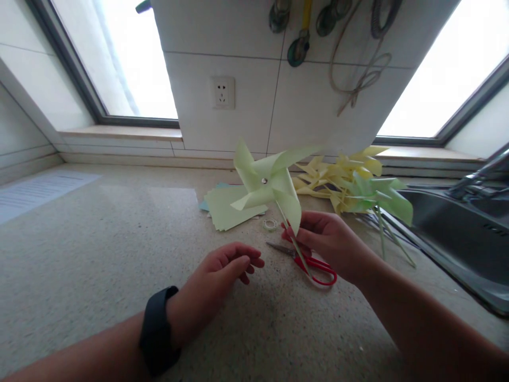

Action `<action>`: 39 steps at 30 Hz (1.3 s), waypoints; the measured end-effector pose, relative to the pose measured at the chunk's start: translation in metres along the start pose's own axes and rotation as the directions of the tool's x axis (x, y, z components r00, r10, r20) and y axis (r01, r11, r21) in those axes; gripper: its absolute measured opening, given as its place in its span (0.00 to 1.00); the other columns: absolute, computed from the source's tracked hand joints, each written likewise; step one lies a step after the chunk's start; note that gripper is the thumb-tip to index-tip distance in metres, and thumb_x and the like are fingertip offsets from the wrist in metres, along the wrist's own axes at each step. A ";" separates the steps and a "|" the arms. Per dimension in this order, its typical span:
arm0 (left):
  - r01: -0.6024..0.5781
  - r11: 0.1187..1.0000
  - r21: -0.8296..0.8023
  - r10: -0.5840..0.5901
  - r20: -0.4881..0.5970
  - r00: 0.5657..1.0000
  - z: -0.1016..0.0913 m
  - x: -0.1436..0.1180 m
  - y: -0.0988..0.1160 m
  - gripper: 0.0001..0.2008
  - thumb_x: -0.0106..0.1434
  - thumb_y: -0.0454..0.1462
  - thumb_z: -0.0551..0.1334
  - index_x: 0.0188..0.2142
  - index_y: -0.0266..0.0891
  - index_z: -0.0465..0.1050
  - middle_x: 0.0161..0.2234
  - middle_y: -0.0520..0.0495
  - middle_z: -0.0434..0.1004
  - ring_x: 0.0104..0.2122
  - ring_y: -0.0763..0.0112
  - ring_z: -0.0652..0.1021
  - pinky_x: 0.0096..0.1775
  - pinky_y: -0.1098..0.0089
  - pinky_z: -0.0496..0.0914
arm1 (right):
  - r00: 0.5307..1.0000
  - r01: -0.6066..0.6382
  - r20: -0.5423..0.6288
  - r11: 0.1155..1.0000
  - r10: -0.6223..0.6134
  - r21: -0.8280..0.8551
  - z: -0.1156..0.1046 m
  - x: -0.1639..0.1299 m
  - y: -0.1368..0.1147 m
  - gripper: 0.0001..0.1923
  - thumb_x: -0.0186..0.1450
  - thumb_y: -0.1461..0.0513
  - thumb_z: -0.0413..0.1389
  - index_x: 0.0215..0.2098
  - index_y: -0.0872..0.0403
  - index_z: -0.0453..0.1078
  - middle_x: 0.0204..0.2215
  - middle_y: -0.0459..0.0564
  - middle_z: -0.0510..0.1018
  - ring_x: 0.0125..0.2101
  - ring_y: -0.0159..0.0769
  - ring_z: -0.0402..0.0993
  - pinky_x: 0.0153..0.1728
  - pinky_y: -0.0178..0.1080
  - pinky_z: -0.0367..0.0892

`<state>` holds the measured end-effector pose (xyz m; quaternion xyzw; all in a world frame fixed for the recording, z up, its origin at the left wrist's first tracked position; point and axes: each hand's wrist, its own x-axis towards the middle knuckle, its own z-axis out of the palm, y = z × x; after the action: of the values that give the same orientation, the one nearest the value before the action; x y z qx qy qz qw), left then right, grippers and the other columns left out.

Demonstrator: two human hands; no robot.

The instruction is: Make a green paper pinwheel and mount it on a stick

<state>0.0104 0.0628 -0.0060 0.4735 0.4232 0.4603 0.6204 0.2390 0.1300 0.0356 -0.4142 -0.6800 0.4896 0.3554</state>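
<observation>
At far left, printed sheet cut off, text illegible. Left hand loosely curled, fingers parted, over speckled desk. Paper stack partly hidden by pale-green pinwheel, stick pinched in right hand near scissors. Rightward: overlapping pinwheels, cropped sink.

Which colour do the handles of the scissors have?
The scissors' handles are red, seen in the head view.

Pale green paper pinwheel, tilted, aloft
</observation>
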 end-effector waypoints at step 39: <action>-0.024 0.858 0.512 -0.076 0.172 0.982 0.006 -0.011 0.005 0.21 0.69 0.50 0.59 0.32 0.39 0.81 0.28 0.50 0.77 0.28 0.68 0.70 0.32 0.69 0.60 | 0.930 0.127 -0.338 0.989 -0.143 -0.069 0.031 -0.010 -0.005 0.10 0.61 0.55 0.59 0.27 0.53 0.69 0.20 0.44 0.73 0.20 0.30 0.67 0.22 0.35 0.63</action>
<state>0.0131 0.0512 0.0010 0.6564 0.4767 0.2765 0.5152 0.2147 0.1082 0.0310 -0.4530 -0.6459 0.3689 0.4914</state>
